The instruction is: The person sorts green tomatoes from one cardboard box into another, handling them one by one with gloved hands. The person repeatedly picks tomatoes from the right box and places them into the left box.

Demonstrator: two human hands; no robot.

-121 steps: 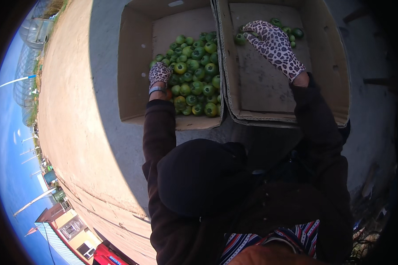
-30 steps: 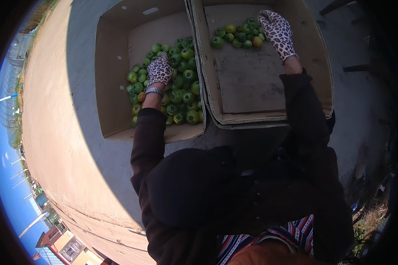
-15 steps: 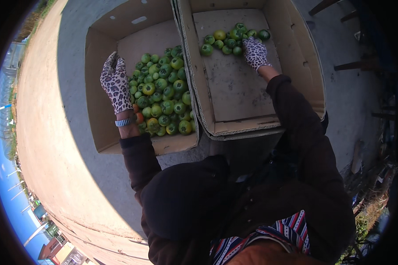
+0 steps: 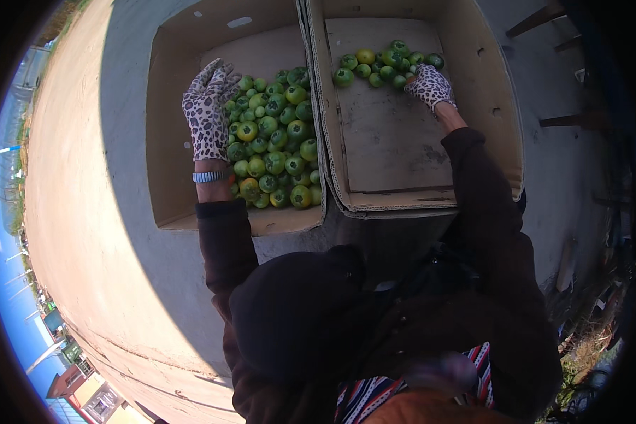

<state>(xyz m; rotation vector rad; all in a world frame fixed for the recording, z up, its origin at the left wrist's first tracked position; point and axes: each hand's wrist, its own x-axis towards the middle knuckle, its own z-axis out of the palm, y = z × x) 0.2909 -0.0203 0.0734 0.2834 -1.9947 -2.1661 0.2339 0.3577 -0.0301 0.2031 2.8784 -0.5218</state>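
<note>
Green tomatoes (image 4: 275,145), a few tinged yellow or orange, fill the right part of the left cardboard box (image 4: 173,134). My left hand (image 4: 208,113), in a leopard-print glove, is at the left edge of this heap, its fingers stretched out and apart, with nothing seen in them. In the right cardboard box (image 4: 396,155) a smaller group of green tomatoes (image 4: 389,60) lies toward the far side. At the near right of that group, my right hand (image 4: 431,88), gloved alike, has its fingers closed around an orange-tinged tomato (image 4: 410,80), mostly hidden by the glove.
Both boxes stand side by side, walls touching, on grey concrete (image 4: 127,127). Sunlit paving (image 4: 71,191) stretches along the left. Dark wooden legs (image 4: 537,20) stick in from the right. My dark sleeves (image 4: 222,240) reach over the near box edges.
The left hand has moved toward the heap and its fingers have spread. An orange-tinged tomato now shows at the right hand's fingertips. The whole view has shifted slightly.
</note>
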